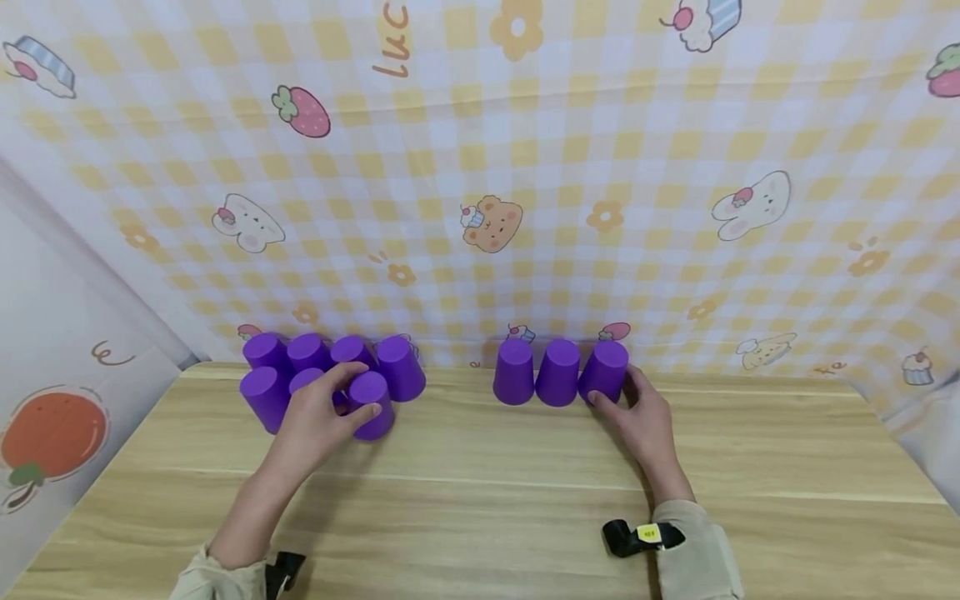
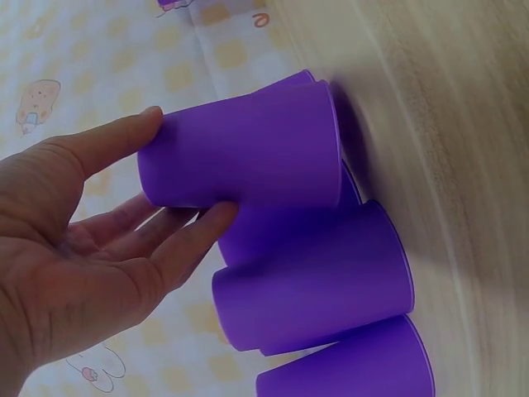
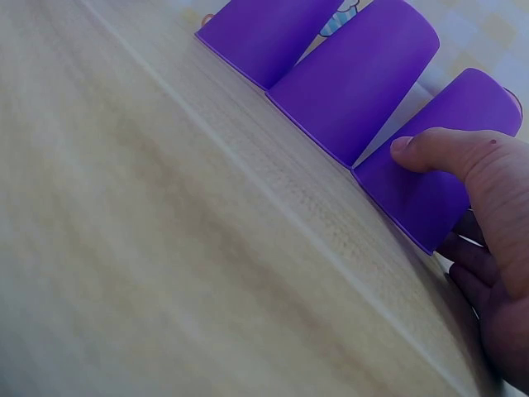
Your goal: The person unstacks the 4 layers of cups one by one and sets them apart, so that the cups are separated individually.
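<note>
My left hand (image 1: 318, 417) pinches a purple cup (image 1: 372, 408) between thumb and fingers, at the near right corner of a cluster of upside-down purple cups. In the left wrist view the held cup (image 2: 240, 149) has its wide rim toward the tabletop and overlaps the cups behind it. My right hand (image 1: 647, 421) grips another upside-down purple cup (image 1: 604, 371), the rightmost in a row of three. Its thumb (image 3: 405, 149) lies on the near side while the other fingers go round behind. The middle cup (image 3: 355, 83) of that row meets the gripped one at the rim.
Several more cups (image 1: 264, 396) stand in two rows at the left back of the wooden table (image 1: 480, 517). A checked cloth (image 1: 450, 167) hangs right behind the table's back edge. A gap of bare wood separates the cluster from the row of three.
</note>
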The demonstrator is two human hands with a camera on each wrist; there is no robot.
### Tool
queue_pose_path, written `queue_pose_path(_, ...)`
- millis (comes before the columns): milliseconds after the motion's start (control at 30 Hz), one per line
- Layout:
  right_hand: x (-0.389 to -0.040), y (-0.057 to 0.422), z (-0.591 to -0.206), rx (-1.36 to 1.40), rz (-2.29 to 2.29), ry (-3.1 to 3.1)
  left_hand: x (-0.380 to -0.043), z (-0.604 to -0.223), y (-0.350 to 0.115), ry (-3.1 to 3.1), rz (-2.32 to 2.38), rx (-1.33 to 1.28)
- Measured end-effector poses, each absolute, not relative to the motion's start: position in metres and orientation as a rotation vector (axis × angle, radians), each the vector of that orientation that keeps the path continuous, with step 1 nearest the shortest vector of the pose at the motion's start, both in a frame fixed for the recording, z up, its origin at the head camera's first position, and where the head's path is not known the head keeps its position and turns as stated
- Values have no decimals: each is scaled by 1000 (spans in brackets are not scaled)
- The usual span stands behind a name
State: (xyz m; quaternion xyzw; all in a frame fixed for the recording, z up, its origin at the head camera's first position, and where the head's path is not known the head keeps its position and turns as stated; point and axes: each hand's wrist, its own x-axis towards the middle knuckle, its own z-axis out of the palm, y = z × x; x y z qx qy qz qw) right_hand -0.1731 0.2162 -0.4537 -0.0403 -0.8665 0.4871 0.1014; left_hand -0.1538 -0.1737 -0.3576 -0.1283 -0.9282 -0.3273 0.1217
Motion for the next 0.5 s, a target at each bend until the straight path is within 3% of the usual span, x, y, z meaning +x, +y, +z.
queue_pose_path(500, -174, 217, -452, -137, 1427, -2570, -155, -361, -172, -2750, -876, -317)
